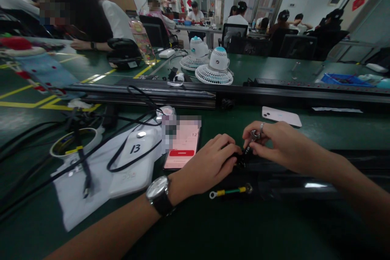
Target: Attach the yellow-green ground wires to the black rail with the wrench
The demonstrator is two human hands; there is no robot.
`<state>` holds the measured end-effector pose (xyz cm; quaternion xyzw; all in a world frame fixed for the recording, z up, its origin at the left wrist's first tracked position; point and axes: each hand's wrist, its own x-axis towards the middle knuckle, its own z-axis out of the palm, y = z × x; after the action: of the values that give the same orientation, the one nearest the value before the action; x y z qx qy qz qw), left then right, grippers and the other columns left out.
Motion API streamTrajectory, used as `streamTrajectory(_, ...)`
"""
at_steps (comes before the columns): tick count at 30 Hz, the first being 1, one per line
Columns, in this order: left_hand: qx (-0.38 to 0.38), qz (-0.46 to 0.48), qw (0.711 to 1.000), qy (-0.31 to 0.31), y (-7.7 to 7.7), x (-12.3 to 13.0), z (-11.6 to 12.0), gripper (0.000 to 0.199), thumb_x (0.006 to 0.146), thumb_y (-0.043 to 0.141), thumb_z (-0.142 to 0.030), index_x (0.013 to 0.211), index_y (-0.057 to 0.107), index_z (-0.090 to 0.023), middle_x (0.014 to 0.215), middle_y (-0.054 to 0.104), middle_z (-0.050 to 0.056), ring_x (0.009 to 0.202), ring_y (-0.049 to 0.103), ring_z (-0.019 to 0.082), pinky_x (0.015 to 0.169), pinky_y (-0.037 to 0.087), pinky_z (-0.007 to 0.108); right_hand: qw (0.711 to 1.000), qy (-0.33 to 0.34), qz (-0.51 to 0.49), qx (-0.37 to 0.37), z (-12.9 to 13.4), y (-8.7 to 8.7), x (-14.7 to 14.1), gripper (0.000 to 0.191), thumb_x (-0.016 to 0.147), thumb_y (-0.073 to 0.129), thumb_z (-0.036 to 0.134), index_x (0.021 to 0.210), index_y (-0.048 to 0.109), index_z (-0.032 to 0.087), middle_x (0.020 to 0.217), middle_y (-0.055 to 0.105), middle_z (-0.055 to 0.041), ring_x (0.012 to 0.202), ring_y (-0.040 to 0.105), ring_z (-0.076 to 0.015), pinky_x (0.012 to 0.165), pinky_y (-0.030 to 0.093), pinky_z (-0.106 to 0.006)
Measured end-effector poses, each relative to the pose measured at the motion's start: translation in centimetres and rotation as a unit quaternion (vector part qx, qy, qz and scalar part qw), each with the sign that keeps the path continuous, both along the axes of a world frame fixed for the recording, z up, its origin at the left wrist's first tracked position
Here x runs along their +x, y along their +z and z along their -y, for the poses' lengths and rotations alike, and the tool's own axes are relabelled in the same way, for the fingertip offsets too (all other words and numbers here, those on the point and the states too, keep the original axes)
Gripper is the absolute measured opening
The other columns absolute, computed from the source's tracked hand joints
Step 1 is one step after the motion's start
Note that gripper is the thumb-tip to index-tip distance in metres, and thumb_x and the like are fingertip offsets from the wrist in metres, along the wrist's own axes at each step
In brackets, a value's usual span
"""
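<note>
My right hand is closed, thumb and fingers pinching a small wrench whose shiny metal end points up between them. The wrench's dark lower end reaches down to a small black part at the work spot. My left hand wears a watch at the wrist; its fingers curl down onto that black part, their tips partly hidden. Just below lies a short green-and-yellow wire with ring terminals, fixed at or resting against a dark glossy bar.
Left of my hands are a lit phone, a white power bank, black cables and a tape roll. A pale phone lies behind my right hand. Long metal profiles cross the table, with two small fans beyond. A person sits far left.
</note>
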<state>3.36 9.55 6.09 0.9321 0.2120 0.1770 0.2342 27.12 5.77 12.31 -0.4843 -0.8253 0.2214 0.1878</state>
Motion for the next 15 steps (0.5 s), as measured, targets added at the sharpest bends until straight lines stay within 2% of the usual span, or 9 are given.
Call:
streamTrajectory(10, -0.005, 0.003, 1.0, 0.0, 0.3, -0.1, 0.0, 0.024, 0.103, 0.043, -0.021, 0.123, 0.057, -0.019, 0.122, 0.05, 0.01, 0.112, 0.051, 0.023, 0.098, 0.049, 0.041, 0.999, 0.021, 0.047, 0.01, -0.7, 1.0, 0.0, 0.015, 0.097, 0.064, 0.017, 0.11, 0.065, 0.024, 0.091, 0.072, 0.0046, 0.08, 0.068, -0.0154, 0.066, 0.045, -0.025)
streamTrajectory(15, -0.013, 0.006, 1.0, -0.003, 0.1, -0.1, -0.1, 0.024, 0.103, 0.043, -0.02, 0.123, 0.058, -0.02, 0.121, 0.05, 0.009, 0.112, 0.051, 0.022, 0.097, 0.049, 0.04, 0.997, 0.053, 0.051, 0.002, -1.0, 1.3, 0.2, 0.013, 0.098, 0.065, 0.017, 0.109, 0.063, 0.024, 0.089, 0.07, 0.0072, 0.08, 0.066, -0.0131, 0.068, 0.043, -0.025)
